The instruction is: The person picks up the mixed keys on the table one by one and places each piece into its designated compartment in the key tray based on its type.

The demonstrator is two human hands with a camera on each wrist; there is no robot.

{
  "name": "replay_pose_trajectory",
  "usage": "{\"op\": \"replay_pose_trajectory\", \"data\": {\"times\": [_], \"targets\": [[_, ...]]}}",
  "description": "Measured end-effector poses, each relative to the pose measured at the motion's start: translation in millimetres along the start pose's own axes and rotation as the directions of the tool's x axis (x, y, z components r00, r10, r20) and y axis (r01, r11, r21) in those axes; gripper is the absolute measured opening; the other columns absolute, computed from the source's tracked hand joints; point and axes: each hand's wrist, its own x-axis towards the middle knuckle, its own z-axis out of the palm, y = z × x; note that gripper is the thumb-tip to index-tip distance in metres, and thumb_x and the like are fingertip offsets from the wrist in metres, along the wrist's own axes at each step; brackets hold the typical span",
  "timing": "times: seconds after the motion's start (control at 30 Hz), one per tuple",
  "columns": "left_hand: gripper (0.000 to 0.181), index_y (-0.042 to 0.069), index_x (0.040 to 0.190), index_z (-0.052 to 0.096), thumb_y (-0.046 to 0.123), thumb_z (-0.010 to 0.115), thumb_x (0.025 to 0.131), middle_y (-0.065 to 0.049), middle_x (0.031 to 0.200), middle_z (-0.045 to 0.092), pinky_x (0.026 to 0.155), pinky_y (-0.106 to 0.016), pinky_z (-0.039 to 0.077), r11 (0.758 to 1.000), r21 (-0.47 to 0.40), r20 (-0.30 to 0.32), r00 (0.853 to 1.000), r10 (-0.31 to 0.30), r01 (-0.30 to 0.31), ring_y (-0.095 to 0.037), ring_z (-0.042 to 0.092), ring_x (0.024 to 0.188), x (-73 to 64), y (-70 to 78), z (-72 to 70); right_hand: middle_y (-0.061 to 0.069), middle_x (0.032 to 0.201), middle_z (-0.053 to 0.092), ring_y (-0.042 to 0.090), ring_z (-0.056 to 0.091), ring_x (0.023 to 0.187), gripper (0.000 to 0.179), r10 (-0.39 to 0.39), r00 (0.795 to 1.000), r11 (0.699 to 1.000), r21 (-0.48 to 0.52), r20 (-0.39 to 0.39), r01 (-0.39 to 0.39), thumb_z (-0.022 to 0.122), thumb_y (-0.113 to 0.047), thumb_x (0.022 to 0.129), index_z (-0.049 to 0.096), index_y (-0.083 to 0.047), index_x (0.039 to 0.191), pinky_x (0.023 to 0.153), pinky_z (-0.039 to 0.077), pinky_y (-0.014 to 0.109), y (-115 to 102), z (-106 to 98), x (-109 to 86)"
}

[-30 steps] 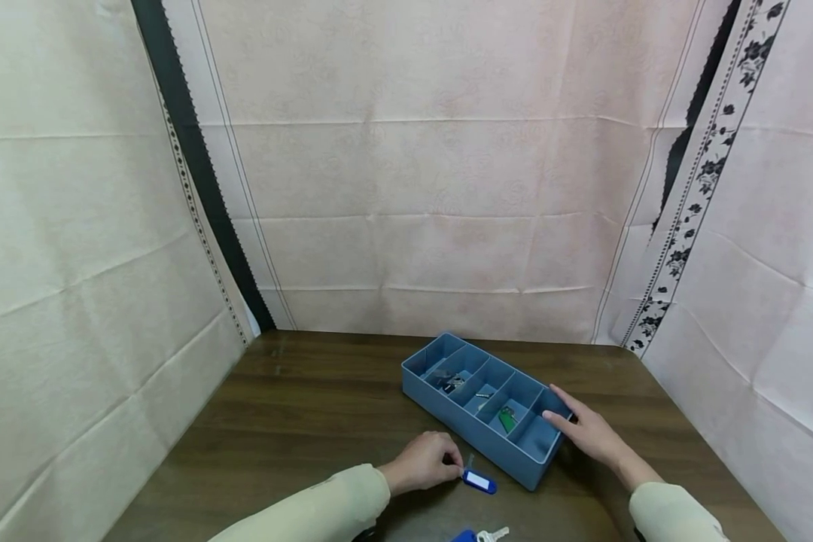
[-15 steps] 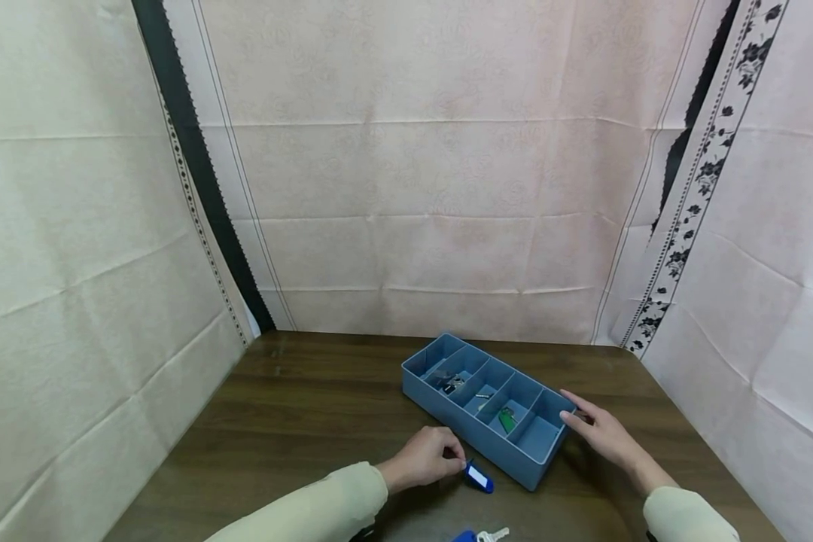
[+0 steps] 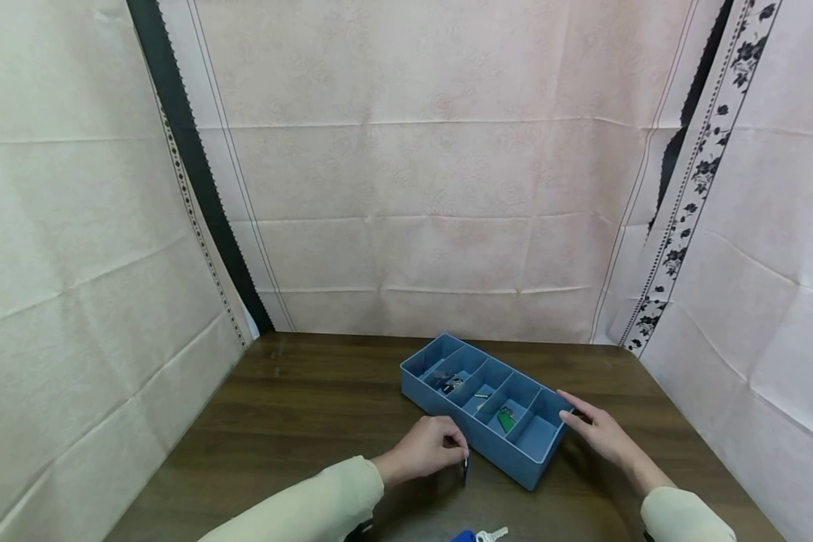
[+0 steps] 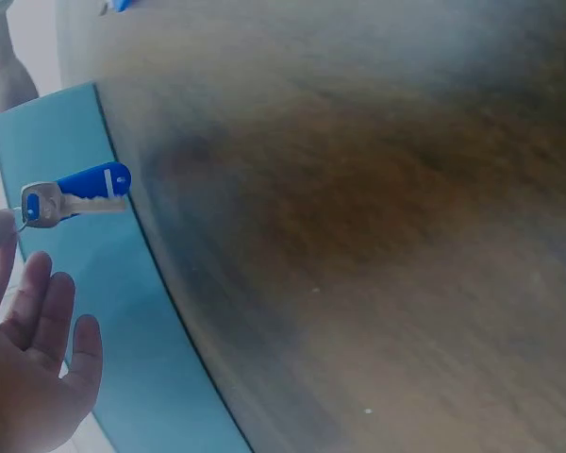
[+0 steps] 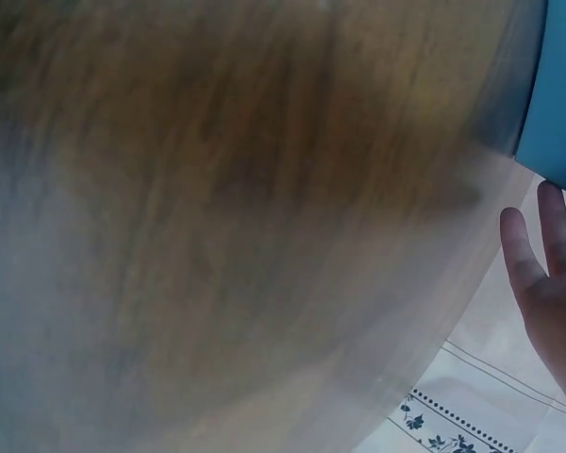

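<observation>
My left hand [image 3: 428, 448] pinches a small ring between thumb and fingertip; a silver key [image 4: 45, 206] and a blue key tag [image 4: 111, 177] hang from it. In the head view they hang edge-on over the table, beside the near long wall of a blue divided box [image 3: 508, 461]. The left hand's other fingers are loosely spread in the left wrist view. My right hand [image 3: 603, 436] rests at the box's right end, its thumb at the rim and its index finger by the far corner. Its fingers look fairly straight against the box in the right wrist view.
A green-tagged key [image 3: 506, 419] lies in one compartment, and small metal pieces [image 3: 451, 384] lie in others. Another blue tag [image 3: 464, 536] with a silver key [image 3: 491, 535] is at the bottom edge of the head view. Pale cloth [image 3: 406, 173] hangs around the brown table [image 3: 278, 429].
The left hand has lifted the key and blue tag slightly; the tag has turned from face-up to hanging edge-on. The right hand has shifted right, its thumb drawing back to the box's end rim.
</observation>
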Motion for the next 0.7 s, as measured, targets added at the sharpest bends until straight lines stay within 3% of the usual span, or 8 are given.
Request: {"op": "replay_pose_trajectory", "data": {"times": [0.3,0.7], "targets": [[0.007,0.022,0.086,0.074,0.017,0.075,0.089,0.016,0.087,0.062,0.073,-0.022,0.049,0.995,-0.089,-0.014,0.999,-0.047,0.046,-0.003,0.055,0.082,1.5,13.8,-10.9,0.028,0.155,0.03,0.053,0.028,0.138,0.062,0.014,1.0,1.0,0.017,0.006,-0.014,0.047,-0.043,0.104,0.033,-0.011,0.155,0.103,0.027,0.071,-1,1,-0.8],[0.005,0.016,0.091,0.074,0.021,0.073,0.092,0.015,0.09,0.063,0.071,-0.022,0.05,0.991,-0.131,-0.039,0.999,-0.022,0.016,-0.004,0.056,0.084,8.0,28.6,-20.2,0.028,0.154,0.03,0.053,0.028,0.138,0.061,0.007,1.0,1.0,0.028,0.007,-0.007,0.047,-0.041,0.104,0.032,-0.01,0.155,0.103,0.027,0.071,-2,1,-1.1]]}}
